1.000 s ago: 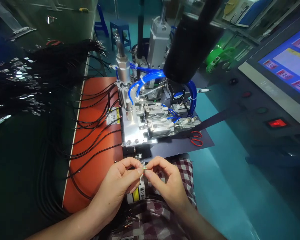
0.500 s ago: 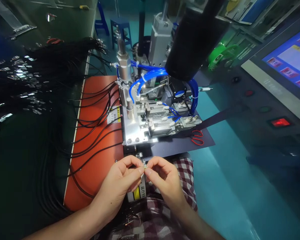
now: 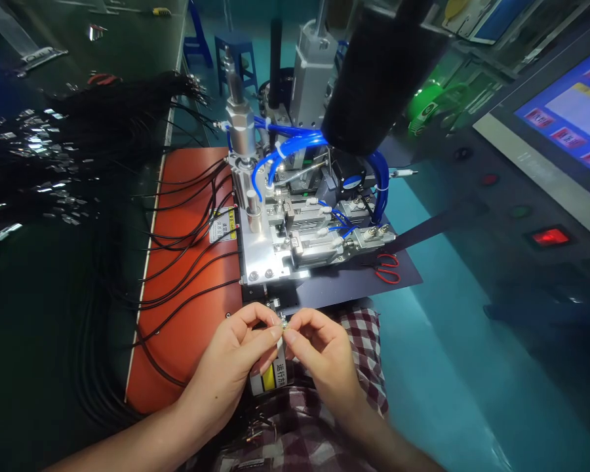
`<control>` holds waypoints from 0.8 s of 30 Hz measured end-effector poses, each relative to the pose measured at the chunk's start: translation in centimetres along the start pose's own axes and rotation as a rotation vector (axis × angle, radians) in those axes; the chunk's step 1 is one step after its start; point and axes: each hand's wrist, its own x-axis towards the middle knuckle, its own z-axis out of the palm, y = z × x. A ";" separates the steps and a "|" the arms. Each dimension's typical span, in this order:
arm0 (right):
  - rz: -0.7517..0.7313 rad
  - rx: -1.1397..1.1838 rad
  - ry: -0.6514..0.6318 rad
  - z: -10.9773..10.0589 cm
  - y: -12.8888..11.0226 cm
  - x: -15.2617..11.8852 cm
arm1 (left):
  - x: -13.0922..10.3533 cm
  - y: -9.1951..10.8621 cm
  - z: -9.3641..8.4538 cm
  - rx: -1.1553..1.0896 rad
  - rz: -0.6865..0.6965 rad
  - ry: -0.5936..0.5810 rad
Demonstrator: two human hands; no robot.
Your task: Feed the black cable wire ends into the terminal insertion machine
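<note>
My left hand (image 3: 240, 351) and my right hand (image 3: 324, 347) meet just above my lap, each closed in a pinch of thumb and forefinger. Between the touching fingertips shows a tiny yellow-green piece (image 3: 284, 330), too small to name. Both pinches appear to be on it, though the fingers hide most of it. Right behind the fingertips is the front of a metal machine (image 3: 268, 262) with cylinders and blue air tubes (image 3: 299, 141). A white and yellow label (image 3: 270, 379) lies below my hands.
Several black cables (image 3: 191, 246) cross an orange-red mat (image 3: 181, 347) on the left, leading toward a large cable bundle (image 3: 118, 108). Red-handled scissors (image 3: 387, 269) lie on the dark plate at right. A control screen (image 3: 570, 121) and lit red switch (image 3: 550, 236) stand farther right.
My view has shifted very slightly. The fingertips have drawn a touch closer together, and less of the yellow-green piece shows between them. Both hands stay pinched.
</note>
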 end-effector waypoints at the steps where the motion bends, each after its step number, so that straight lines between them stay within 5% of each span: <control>1: 0.003 -0.002 0.006 0.0 0.0 0.0 | 0.0 0.0 0.0 0.004 0.002 0.001; 24: 0.067 0.089 0.009 0.0 0.2 0.1 | 0.0 0.1 0.2 -0.020 0.014 0.019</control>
